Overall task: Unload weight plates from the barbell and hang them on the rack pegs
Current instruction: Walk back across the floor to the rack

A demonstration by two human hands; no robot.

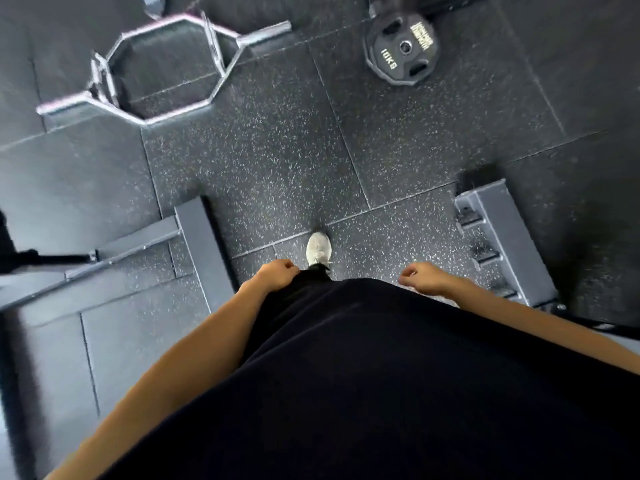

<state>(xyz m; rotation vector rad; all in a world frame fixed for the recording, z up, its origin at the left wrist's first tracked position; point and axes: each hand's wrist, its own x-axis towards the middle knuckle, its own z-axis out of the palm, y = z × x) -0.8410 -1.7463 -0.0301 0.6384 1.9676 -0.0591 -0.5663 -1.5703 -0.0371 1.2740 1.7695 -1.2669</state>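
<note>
A black 10 kg weight plate (401, 49) sits at the top right, apparently on a peg or bar end above the floor. A chrome hexagonal trap bar (162, 69) lies on the floor at the top left with bare sleeves. My left hand (277, 273) hangs by my hip with curled fingers and holds nothing. My right hand (420, 277) is loosely curled on the other side, also with nothing in it. Both hands are far from the plate and the bar.
Speckled black rubber tiles (294, 157) cover the floor. A grey steel rack foot (202, 244) juts in from the left; another grey frame base (502, 237) with black tabs stands at the right. My white shoe (318, 251) is between them.
</note>
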